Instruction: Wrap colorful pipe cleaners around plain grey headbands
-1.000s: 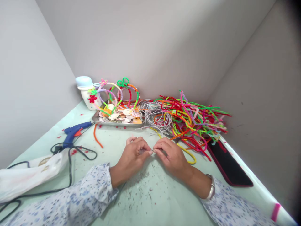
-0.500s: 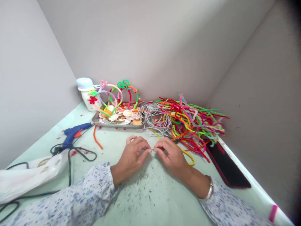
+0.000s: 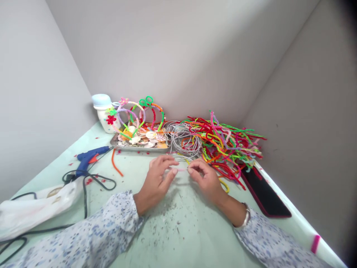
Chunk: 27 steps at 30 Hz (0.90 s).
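Note:
Between my hands, above the table, stretches a short pale pink piece of pipe cleaner (image 3: 181, 170), thin and slightly blurred. My right hand (image 3: 205, 181) pinches its right end between thumb and forefinger. At the left end is my left hand (image 3: 156, 182), its thumb and fingers apart around the piece; whether the thumb touches it I cannot tell. Just behind the hands lie a coil of grey wire (image 3: 186, 143) and a heap of coloured pipe cleaners (image 3: 225, 143). A yellow pipe cleaner (image 3: 224, 186) curls out beside my right wrist.
A metal tray (image 3: 139, 148) holds shells, with pipe-cleaner-wrapped hoops (image 3: 134, 111) standing there. Left of it are a white bottle (image 3: 104, 111), a blue glue gun (image 3: 87, 160) with a dark cord, an orange pipe cleaner (image 3: 115, 163) and a white plastic bag (image 3: 41, 212). A black phone-like slab (image 3: 266, 193) lies right.
My hands have moved slightly apart from nearly touching fingertips. The left thumb and fingers have spread, and the pink piece now shows between the hands. The view has shifted slightly.

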### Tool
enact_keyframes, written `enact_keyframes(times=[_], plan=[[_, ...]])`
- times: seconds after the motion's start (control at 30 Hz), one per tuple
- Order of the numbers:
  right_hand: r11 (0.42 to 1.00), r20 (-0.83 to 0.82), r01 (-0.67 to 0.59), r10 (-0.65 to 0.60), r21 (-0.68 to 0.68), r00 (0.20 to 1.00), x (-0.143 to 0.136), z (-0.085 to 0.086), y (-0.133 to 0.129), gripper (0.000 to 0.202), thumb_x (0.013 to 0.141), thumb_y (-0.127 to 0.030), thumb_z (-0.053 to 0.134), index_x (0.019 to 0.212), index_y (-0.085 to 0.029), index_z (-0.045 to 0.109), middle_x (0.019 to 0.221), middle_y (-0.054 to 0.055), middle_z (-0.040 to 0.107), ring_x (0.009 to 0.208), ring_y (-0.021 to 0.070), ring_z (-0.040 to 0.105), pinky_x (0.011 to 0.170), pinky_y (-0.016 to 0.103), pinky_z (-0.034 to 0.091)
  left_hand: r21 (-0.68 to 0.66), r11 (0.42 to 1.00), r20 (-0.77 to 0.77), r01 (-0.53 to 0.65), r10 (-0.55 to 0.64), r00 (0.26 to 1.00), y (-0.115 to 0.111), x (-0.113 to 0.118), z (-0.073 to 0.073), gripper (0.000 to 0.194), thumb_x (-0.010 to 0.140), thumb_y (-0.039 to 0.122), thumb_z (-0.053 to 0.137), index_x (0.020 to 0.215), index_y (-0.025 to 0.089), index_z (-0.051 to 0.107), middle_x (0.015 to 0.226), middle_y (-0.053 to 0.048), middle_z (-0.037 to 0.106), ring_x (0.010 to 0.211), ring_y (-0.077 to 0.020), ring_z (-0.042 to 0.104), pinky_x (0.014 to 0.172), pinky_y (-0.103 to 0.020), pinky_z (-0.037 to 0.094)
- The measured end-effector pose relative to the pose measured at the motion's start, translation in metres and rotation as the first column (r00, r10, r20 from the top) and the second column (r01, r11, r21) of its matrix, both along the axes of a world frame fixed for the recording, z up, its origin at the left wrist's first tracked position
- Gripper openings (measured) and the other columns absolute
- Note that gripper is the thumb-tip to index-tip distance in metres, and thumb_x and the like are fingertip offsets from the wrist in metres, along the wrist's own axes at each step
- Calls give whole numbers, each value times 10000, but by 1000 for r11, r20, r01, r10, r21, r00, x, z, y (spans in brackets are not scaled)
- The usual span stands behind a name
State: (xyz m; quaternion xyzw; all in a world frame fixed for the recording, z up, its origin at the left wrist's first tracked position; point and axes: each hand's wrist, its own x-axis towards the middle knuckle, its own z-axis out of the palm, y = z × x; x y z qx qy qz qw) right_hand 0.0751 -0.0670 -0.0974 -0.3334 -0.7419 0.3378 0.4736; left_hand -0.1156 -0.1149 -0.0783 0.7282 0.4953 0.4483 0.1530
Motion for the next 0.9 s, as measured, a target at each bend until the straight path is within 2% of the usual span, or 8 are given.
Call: enact_keyframes(times=[0.13,0.23,0.3,0.4,0.57,0.63,0.7,0.9], plan=[[988,-179,-15,-13,-151,984,2,2,4,106,852,-307,572,842,-205,600,784,7,529,737,165,513,685,286,421,67,970,216,-234,214,953,7,-8,-3,279,946,277,405,1146,203,586,1208,-72,528,1196,-200,456,1052,-358,315],[984,-218,-35,-3,-173,976,2,3,4,118,830,-326,590,828,-210,611,785,4,528,734,162,502,686,285,415,-60,954,367,-295,296,882,14,-13,-8,289,929,331,436,1126,192,596,1104,-60,582,1079,-202,520,959,-331,385],[981,-222,-48,5,-186,975,2,3,3,120,823,-331,595,829,-213,618,796,6,534,739,162,507,689,288,417,-214,963,457,-162,245,855,18,-14,-11,288,916,371,459,1032,184,644,890,-28,624,870,-179,570,810,-293,432],[976,-230,-13,-39,-219,972,1,4,4,148,817,-346,602,886,-219,628,852,19,565,762,170,532,707,302,438,-297,955,557,2,172,812,21,-14,-14,285,880,399,513,872,161,668,668,9,589,658,-139,546,648,-245,426],[939,-313,81,-192,-333,930,-1,1,7,327,789,-375,661,1073,-240,575,963,32,631,797,178,601,763,334,490,-287,956,631,65,138,763,18,-10,-10,254,833,388,580,842,147,662,653,15,594,616,-112,540,617,-218,438],[929,-393,72,-223,-363,892,-2,-3,9,310,772,-385,687,1024,-238,581,1018,33,630,856,184,627,769,325,510,-286,955,653,78,135,745,16,-7,-7,255,817,383,602,859,142,672,678,6,619,626,-112,553,631,-220,450],[906,-426,67,-261,-418,866,-3,-6,11,262,767,-406,697,926,-221,601,907,19,639,805,172,643,689,286,527,-286,954,673,86,136,727,13,-3,-5,258,811,382,611,892,146,678,704,1,642,636,-110,564,649,-223,458],[795,-521,-206,-157,-570,839,-5,-8,11,344,751,-486,697,770,-145,653,720,23,633,551,122,612,408,192,447,-326,927,679,183,95,728,6,5,-5,262,785,348,658,935,137,692,748,-39,696,662,-133,605,647,-238,468]])
